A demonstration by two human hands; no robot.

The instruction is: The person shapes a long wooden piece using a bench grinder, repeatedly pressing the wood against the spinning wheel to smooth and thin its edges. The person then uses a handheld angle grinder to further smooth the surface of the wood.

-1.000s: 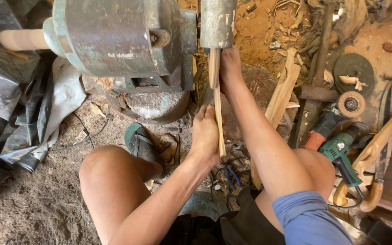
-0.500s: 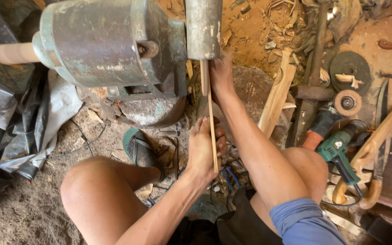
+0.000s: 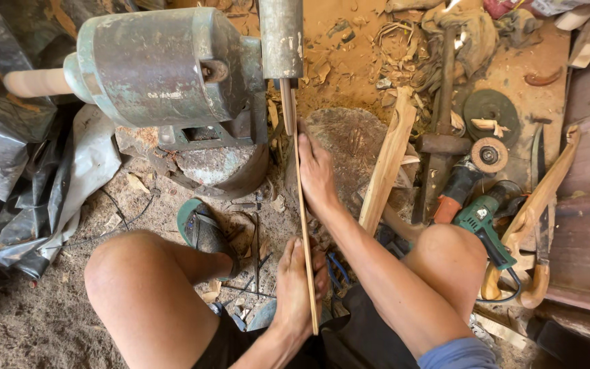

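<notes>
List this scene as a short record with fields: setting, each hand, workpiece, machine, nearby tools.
setting: dirt floor with sawdust, person seated
left hand: grips the near end of the thin wooden strip
right hand: presses the strip's middle
workpiece: far end at the grey sanding drum
machine: green electric motor
nearby tools: green angle grinder, hammer, curved wooden handle

Both hands [image 3: 295,287] [image 3: 317,171] grip thin wooden strip [image 3: 302,205] at grey drum [image 3: 281,37]
</notes>
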